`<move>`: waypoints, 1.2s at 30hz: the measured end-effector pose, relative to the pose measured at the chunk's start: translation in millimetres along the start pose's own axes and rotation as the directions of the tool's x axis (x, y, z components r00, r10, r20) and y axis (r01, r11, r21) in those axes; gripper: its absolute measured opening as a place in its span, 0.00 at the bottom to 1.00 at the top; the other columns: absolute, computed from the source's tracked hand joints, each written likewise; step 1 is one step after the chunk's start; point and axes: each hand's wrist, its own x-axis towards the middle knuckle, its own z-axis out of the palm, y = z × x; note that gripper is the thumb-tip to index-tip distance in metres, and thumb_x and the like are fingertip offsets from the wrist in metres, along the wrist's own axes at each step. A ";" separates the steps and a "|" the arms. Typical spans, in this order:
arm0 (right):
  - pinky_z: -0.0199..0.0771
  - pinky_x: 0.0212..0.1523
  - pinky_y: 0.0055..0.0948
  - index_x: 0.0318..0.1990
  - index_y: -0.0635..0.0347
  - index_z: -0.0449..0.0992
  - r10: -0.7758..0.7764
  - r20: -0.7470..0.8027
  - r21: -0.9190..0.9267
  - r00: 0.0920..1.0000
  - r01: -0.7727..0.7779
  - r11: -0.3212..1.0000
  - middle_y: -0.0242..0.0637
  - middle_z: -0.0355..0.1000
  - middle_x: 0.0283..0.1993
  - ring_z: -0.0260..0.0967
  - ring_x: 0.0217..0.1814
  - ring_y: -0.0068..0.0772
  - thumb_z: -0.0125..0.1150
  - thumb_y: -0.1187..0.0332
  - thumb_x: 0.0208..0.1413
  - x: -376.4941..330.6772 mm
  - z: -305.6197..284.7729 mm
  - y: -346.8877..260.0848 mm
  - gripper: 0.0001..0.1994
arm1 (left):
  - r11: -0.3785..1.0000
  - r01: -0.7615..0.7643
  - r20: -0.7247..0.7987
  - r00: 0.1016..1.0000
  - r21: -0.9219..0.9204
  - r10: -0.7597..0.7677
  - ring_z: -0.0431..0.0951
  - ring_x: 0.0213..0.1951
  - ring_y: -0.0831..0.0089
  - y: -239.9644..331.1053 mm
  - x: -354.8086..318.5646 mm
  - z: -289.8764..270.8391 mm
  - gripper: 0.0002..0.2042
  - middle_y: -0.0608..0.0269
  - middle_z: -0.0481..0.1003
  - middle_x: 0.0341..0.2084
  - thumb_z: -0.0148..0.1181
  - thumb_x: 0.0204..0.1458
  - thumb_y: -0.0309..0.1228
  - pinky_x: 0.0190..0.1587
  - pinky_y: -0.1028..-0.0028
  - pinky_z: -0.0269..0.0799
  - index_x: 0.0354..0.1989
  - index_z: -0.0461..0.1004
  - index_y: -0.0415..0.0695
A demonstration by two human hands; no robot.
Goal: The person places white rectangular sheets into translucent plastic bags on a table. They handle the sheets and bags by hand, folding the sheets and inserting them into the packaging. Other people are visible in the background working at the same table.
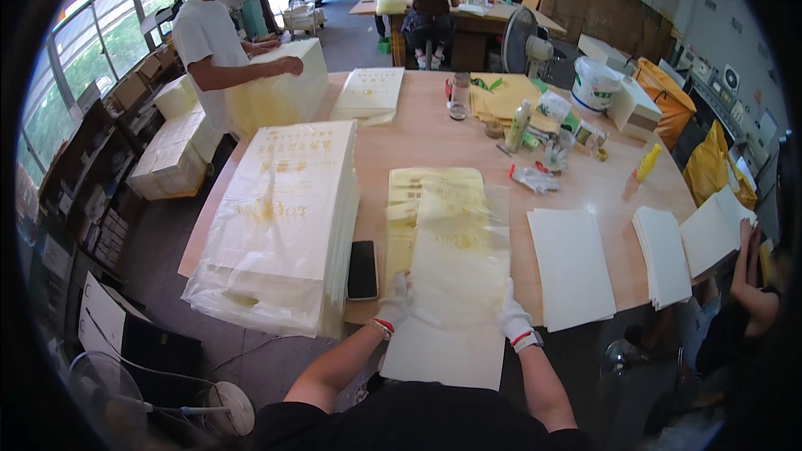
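White sheet (444,357) in gloved fingers (404,286) at both edges; black phone (362,270), wrapped stack (276,175) leftward; white pile (573,267) right

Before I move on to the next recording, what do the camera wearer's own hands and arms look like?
The left hand and right hand both wear white gloves, with red trim at the wrists. A pale band circles the right wrist; its details are too small to tell. The forearms are bare, below a black top.

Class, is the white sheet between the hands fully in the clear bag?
Partly in: the near end of the white sheet sticks out of the clear bag.
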 end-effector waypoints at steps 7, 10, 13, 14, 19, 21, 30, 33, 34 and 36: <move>0.66 0.30 0.52 0.64 0.53 0.41 -0.233 -0.142 -0.041 0.962 0.229 0.973 0.54 0.71 0.33 0.70 0.31 0.52 0.41 0.66 0.52 -133.3 53.3 30.2 0.31 | 0.628 -0.341 0.442 0.897 0.700 -0.006 0.69 0.46 0.51 77.2 -172.7 -56.2 0.17 0.44 0.66 0.42 0.43 0.54 0.35 0.46 0.59 0.65 0.52 0.62 0.46; 0.65 0.29 0.52 0.63 0.54 0.45 -0.400 -0.275 -0.216 0.874 0.349 0.912 0.53 0.71 0.32 0.69 0.29 0.53 0.42 0.66 0.52 -176.0 81.8 34.0 0.29 | 0.977 0.215 0.450 0.871 0.006 -0.195 0.69 0.48 0.52 43.0 -190.3 -58.0 0.18 0.44 0.66 0.46 0.46 0.53 0.33 0.48 0.63 0.65 0.53 0.63 0.45; 0.65 0.28 0.52 0.62 0.54 0.48 -0.435 -0.379 -0.189 0.817 0.392 0.900 0.52 0.71 0.30 0.68 0.27 0.53 0.42 0.66 0.52 -150.3 82.5 30.5 0.28 | 0.789 -0.357 0.438 0.890 0.500 0.125 0.74 0.36 0.58 41.1 -165.8 -58.4 0.09 0.49 0.71 0.32 0.49 0.48 0.24 0.37 0.66 0.70 0.39 0.67 0.41; 0.63 0.25 0.53 0.58 0.53 0.57 -0.169 -0.291 0.136 0.942 0.215 0.967 0.49 0.69 0.23 0.65 0.22 0.53 0.45 0.64 0.52 -131.2 66.0 20.2 0.24 | 0.741 -0.296 0.334 0.937 0.602 0.103 0.75 0.31 0.60 39.5 -157.1 -53.7 0.05 0.52 0.71 0.26 0.49 0.47 0.22 0.33 0.66 0.70 0.34 0.67 0.40; 0.71 0.37 0.36 0.52 0.50 0.66 -0.384 -0.251 0.279 0.889 0.446 0.850 0.44 0.73 0.32 0.72 0.34 0.41 0.49 0.64 0.52 -158.1 67.6 68.2 0.18 | 0.788 -0.490 0.384 0.854 0.372 0.350 0.71 0.30 0.65 44.6 -157.1 -62.1 0.05 0.57 0.68 0.23 0.47 0.38 0.19 0.33 0.70 0.67 0.24 0.66 0.42; 0.71 0.41 0.31 0.47 0.59 0.69 0.096 -0.199 0.910 0.975 0.147 0.387 0.39 0.72 0.38 0.70 0.39 0.29 0.48 0.64 0.55 -137.3 86.1 62.6 0.14 | 0.730 -0.574 0.406 0.807 0.371 0.429 0.70 0.28 0.63 75.5 -152.4 -41.1 0.05 0.58 0.67 0.22 0.49 0.37 0.18 0.31 0.70 0.66 0.23 0.66 0.42; 0.64 0.53 0.29 0.56 0.65 0.60 -0.373 -0.174 0.966 0.911 0.083 -0.246 0.39 0.65 0.52 0.63 0.53 0.31 0.47 0.65 0.56 -91.4 -9.7 -153.7 0.22 | 0.335 -0.901 0.190 0.393 0.275 0.900 0.69 0.24 0.70 233.5 -175.4 -93.6 0.11 0.63 0.68 0.22 0.47 0.53 0.31 0.27 0.71 0.67 0.19 0.66 0.45; 0.70 0.43 0.25 0.50 0.65 0.66 -0.652 -0.086 0.996 0.753 0.039 -0.086 0.35 0.68 0.41 0.68 0.42 0.26 0.48 0.63 0.56 -75.4 -23.4 -216.3 0.18 | 0.475 -0.850 -0.384 0.370 0.229 0.846 0.68 0.36 0.72 248.4 -172.3 -137.2 0.14 0.61 0.66 0.33 0.38 0.59 0.38 0.38 0.71 0.68 0.37 0.64 0.39; 0.72 0.39 0.24 0.47 0.65 0.68 -0.733 0.025 0.997 0.680 0.038 0.069 0.33 0.68 0.35 0.69 0.36 0.24 0.48 0.63 0.56 -75.7 -25.1 -233.0 0.17 | 0.510 -0.806 -0.499 0.322 0.302 0.804 0.68 0.41 0.72 257.1 -163.7 -153.3 0.17 0.61 0.65 0.37 0.35 0.61 0.40 0.42 0.71 0.68 0.44 0.63 0.38; 0.72 0.30 0.21 0.41 0.64 0.71 -0.831 0.092 0.994 0.549 -0.099 0.045 0.30 0.65 0.26 0.68 0.25 0.21 0.50 0.60 0.56 -92.5 -13.8 -274.1 0.15 | 0.438 -0.817 -0.353 0.311 0.375 0.882 0.68 0.41 0.72 251.9 -143.4 -209.6 0.16 0.59 0.64 0.41 0.36 0.60 0.37 0.44 0.70 0.68 0.45 0.63 0.36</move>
